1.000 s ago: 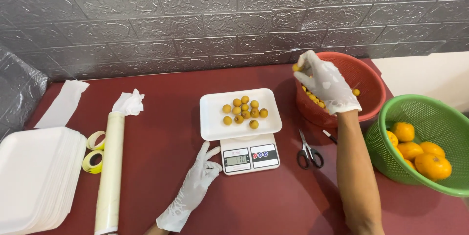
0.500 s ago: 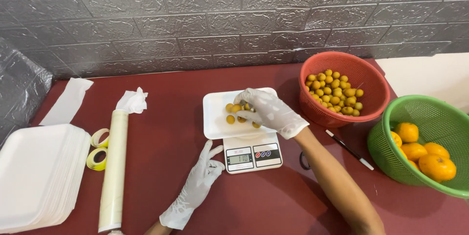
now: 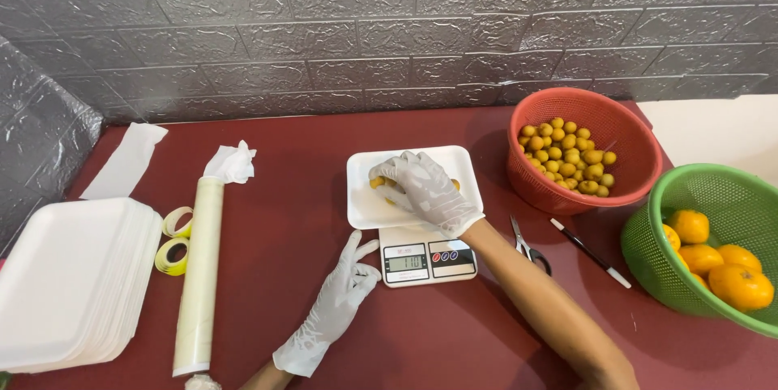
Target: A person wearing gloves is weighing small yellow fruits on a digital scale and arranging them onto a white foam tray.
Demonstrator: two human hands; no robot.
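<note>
A view from above looks down on a dark red table (image 3: 292, 293) set against a grey stone-pattern wall. The person wears thin white gloves on both hands. The right hand (image 3: 421, 187) reaches forward from the lower right, forearm stretched diagonally across the table, palm down and fingers curled over small yellow fruits (image 3: 378, 183) lying on a white foam tray (image 3: 365, 210); the glove hides most of them, so whether the fingers grip any cannot be told. The tray sits on a small white digital scale (image 3: 425, 259) whose display faces the person. The left hand (image 3: 340, 293) lies flat and released on the table just left of the scale, fingers spread, fingertips close to its edge, holding nothing. Right of the tray, a red basket (image 3: 632, 163) holds many more of the small yellow fruits, and a green basket (image 3: 689, 276) at the far right holds oranges (image 3: 721, 264). Scissors (image 3: 525, 246) and a black-and-white pen (image 3: 590, 253) lie between the scale and the baskets. On the left sit a roll of clear film (image 3: 198, 276), two tape rolls (image 3: 173, 240) and a stack of white foam trays (image 3: 73, 280)
</note>
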